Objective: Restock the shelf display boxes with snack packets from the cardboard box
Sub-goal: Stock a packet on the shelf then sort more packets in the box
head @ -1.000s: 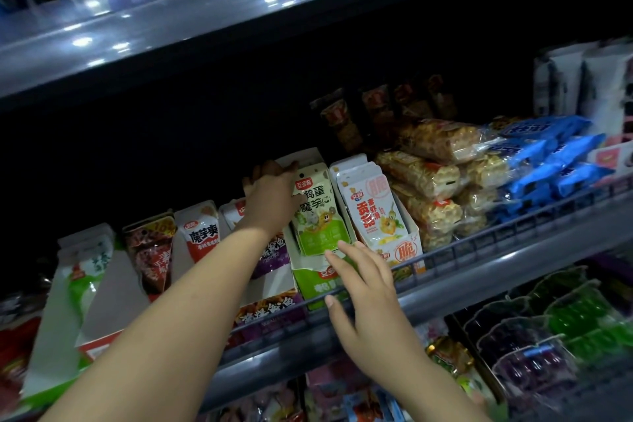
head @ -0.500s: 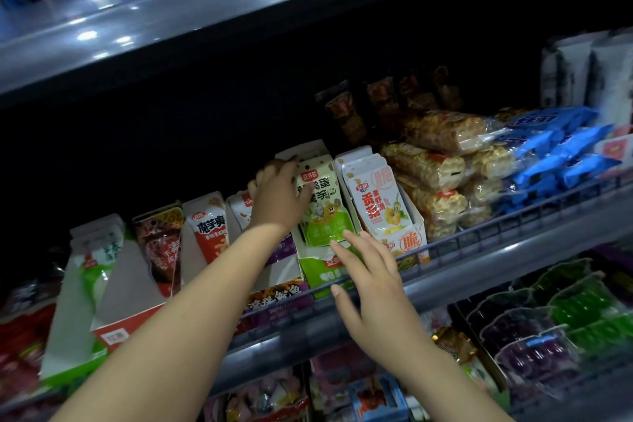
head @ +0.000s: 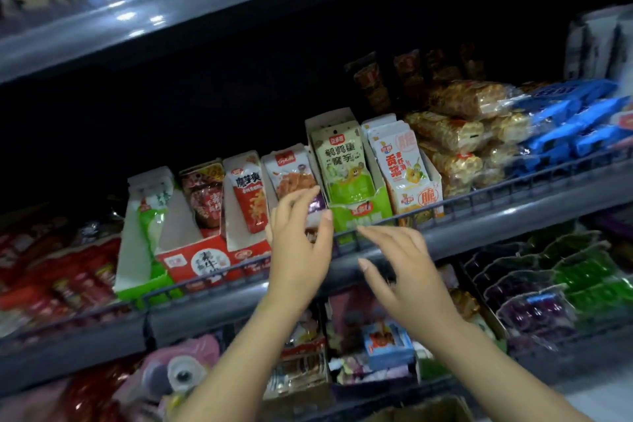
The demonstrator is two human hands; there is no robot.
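Note:
Several display boxes of snack packets stand in a row on the middle shelf behind a wire rail (head: 479, 205). The green display box (head: 356, 209) holds green-and-white packets (head: 342, 161); beside it stands a box of white-and-yellow packets (head: 400, 161). My left hand (head: 298, 243) hovers in front of the purple-fronted box (head: 318, 205), fingers relaxed and empty. My right hand (head: 400, 271) is spread in front of the rail below the green box, holding nothing. A brown cardboard edge (head: 428, 411) shows at the bottom.
To the left stand red display boxes (head: 202, 260) and a green-and-white box (head: 144, 233). Wrapped cracker rolls (head: 455, 134) and blue packets (head: 565, 123) pile up at the right. Jelly cups (head: 555, 288) and mixed snacks fill the lower shelf. A glossy shelf (head: 171, 10) overhangs above.
My left hand has drawn back from the top of the green box's packets, down toward the rail. My right hand has also pulled back and lower. The view has tilted downward.

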